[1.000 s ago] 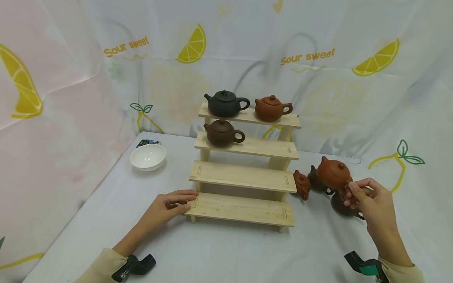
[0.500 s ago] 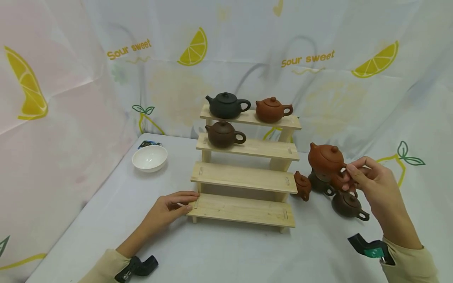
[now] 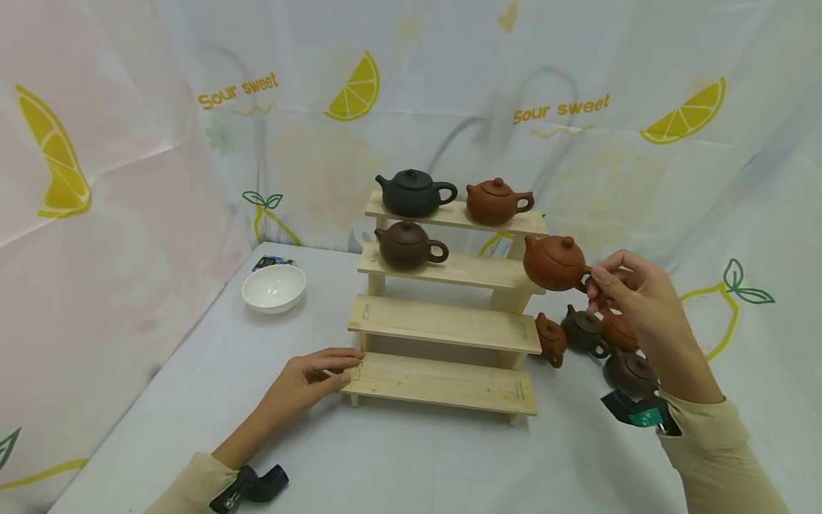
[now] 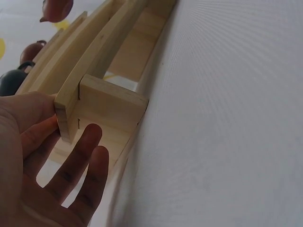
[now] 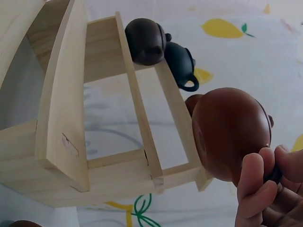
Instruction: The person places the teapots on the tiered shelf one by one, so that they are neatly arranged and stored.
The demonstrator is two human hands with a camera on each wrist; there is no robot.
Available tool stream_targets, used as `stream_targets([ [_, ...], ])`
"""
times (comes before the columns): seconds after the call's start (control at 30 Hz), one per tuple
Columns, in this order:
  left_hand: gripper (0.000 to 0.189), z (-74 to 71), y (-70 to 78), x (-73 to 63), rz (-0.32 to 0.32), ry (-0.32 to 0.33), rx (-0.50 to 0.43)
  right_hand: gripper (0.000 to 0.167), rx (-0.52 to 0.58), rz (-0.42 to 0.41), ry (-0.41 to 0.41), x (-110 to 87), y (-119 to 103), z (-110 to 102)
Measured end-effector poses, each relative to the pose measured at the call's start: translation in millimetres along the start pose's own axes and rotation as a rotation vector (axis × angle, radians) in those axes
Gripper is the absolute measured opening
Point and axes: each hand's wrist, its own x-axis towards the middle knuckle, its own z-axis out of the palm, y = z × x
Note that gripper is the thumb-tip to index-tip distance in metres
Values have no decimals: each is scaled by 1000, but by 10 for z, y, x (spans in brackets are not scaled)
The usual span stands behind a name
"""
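Observation:
My right hand (image 3: 638, 293) pinches the handle of a reddish-brown teapot (image 3: 555, 263), held in the air by the right end of the second shelf from the top. From below, that teapot (image 5: 229, 135) hides part of the rack in the right wrist view. The wooden tiered rack (image 3: 443, 321) stands mid-table. My left hand (image 3: 308, 382) grips the left end of its lowest board, thumb and fingers on either side of the board (image 4: 71, 106) in the left wrist view. A black teapot (image 3: 413, 193) and a reddish-brown one (image 3: 497, 201) sit on the top shelf, a dark brown teapot (image 3: 406, 245) below.
Right of the rack, several teapots cluster on the white table: a small red one (image 3: 551, 339), a dark one (image 3: 583, 330), a reddish one (image 3: 618, 332) and a brown one (image 3: 629, 373). A white bowl (image 3: 274, 288) stands at the left.
My right hand has lifted the reddish-brown teapot from above the cluster and carried it left and up toward the rack. The left hand stays on the lowest board.

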Motion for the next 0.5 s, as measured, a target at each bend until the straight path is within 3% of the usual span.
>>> stream_targets([
  [0.23, 28, -4, -21, 5, -11, 2, -9, 14, 15, -59, -94, 202, 42, 126],
  [0.5, 28, -4, -22, 2, -14, -5, -22, 19, -107, -49, -129, 384, 127, 279],
])
